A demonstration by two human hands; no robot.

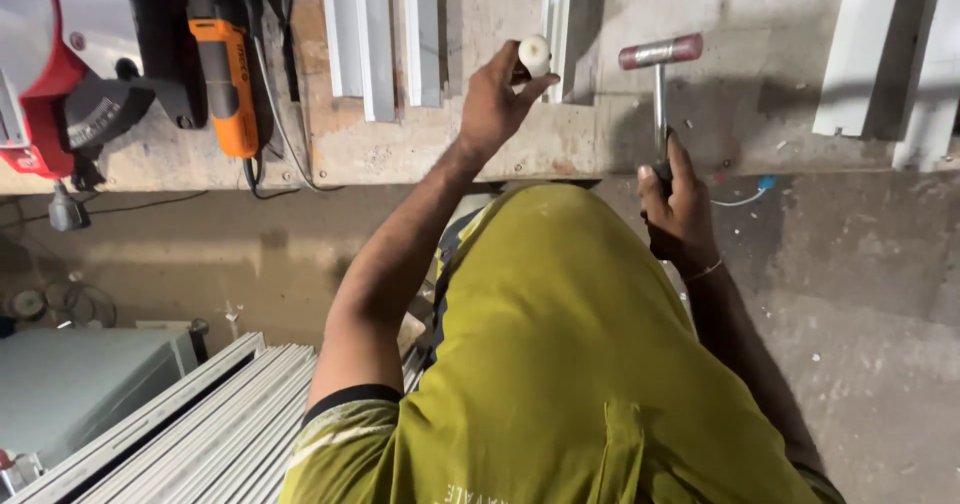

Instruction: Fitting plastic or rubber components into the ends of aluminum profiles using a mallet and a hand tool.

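Our left hand (495, 99) pinches a white knob (534, 56) left of the upright mallet (660, 64), handle gripped by our right hand (678, 209).

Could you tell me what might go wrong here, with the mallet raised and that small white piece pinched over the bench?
1. The left hand pinches the small white knob by the fingertips; a mallet blow there might well catch the fingers.
2. The right hand grips the mallet low on its handle, so a swing may wander.
3. The white profiles lie loose on the workbench close by and could be struck or knocked.
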